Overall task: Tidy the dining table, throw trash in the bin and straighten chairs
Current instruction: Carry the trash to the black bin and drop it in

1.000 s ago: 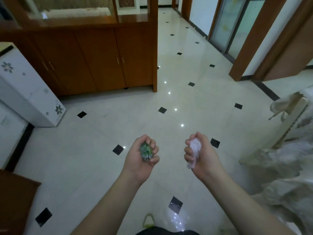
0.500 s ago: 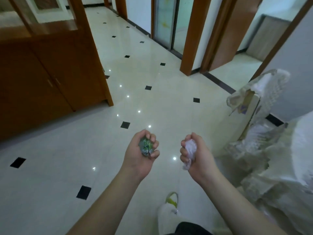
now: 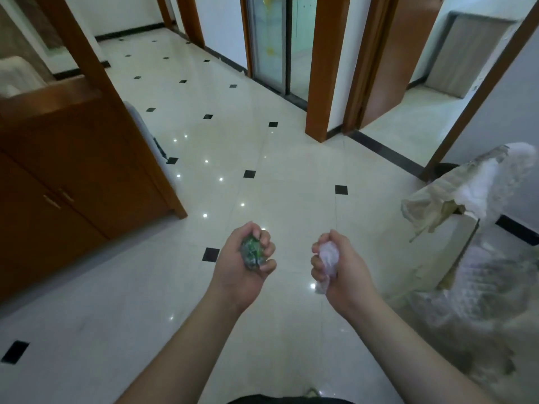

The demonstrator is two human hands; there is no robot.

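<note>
My left hand (image 3: 242,266) is closed around a crumpled green wrapper (image 3: 252,252), palm turned up, over the tiled floor. My right hand (image 3: 338,269) grips a crumpled white tissue (image 3: 329,258), part of which hangs below the fist. Both hands are held out in front of me at about the same height, a short gap between them. Neither the dining table, the chairs nor a full bin show in this view; a dark round rim (image 3: 446,168) peeks out by the right doorway, too hidden to tell what it is.
A brown wooden cabinet (image 3: 67,182) fills the left. Plastic-wrapped bulky items (image 3: 472,258) stand close on my right. Glossy cream floor (image 3: 262,158) with small black tiles stretches ahead to a glass sliding door (image 3: 277,45) and wooden door frames (image 3: 326,68).
The view has swung to the right: the cabinet slid left and the doorways and wrapped items came nearer. Both hands keep the same grip on the wrapper and the tissue.
</note>
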